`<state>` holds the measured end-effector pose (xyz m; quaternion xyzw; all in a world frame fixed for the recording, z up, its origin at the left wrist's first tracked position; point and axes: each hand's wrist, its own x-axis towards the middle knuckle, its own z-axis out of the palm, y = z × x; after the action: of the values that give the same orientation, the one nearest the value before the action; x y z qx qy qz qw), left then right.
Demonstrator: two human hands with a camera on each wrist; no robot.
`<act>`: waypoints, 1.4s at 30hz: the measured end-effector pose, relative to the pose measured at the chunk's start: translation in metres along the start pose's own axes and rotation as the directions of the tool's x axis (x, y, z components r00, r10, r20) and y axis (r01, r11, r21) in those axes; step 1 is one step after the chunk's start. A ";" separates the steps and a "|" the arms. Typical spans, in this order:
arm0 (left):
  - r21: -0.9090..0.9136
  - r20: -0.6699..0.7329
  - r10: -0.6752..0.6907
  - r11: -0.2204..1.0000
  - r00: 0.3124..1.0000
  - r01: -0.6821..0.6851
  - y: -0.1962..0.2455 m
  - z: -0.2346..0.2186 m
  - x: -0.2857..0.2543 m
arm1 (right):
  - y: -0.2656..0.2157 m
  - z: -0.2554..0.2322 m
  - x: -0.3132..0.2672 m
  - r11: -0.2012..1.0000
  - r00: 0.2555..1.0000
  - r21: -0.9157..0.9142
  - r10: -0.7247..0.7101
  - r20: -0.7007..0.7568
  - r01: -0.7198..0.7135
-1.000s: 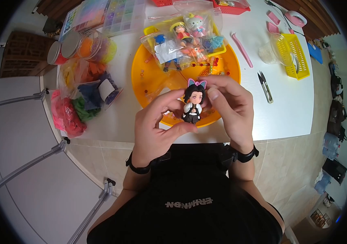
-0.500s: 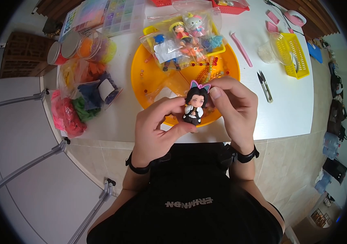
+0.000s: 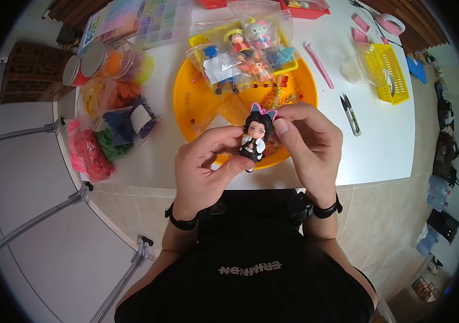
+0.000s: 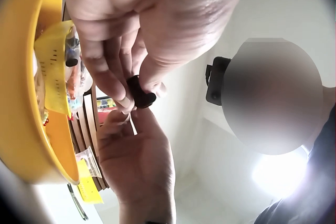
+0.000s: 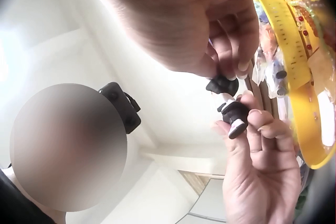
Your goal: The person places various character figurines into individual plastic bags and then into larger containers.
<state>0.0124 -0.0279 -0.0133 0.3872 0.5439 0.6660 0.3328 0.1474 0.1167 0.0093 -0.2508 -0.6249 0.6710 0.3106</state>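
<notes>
A small figurine with long black hair, a white and black outfit and dark trousers is held upright above the near side of a round orange-yellow tray. My left hand grips its lower body between thumb and fingers. On its head sits a pink-edged cat-ear piece with dark blue inner ears. My right hand pinches at the ears and the side of the head. In the right wrist view, the figurine's dark legs stick out past the left thumb.
Bagged figurines lie in a yellow basket over the tray's far side, near bead strands. Pink tweezers, thread snips and another yellow basket lie right. Lidded jars and colourful bags stand left.
The figurine has shifted slightly and now leans with its feet toward the left hand. My left hand has moved a little left and the right hand a little right.
</notes>
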 end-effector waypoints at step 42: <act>-0.507 0.473 -0.373 0.625 0.798 0.593 0.017 -0.005 0.007 | 0.004 -0.001 0.012 0.959 0.977 0.206 0.169 0.131 -0.194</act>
<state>0.0046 -0.0272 0.0044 0.1920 0.3095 0.6193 0.6956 0.1392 0.1260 0.0055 -0.2335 -0.5386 0.7739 0.2376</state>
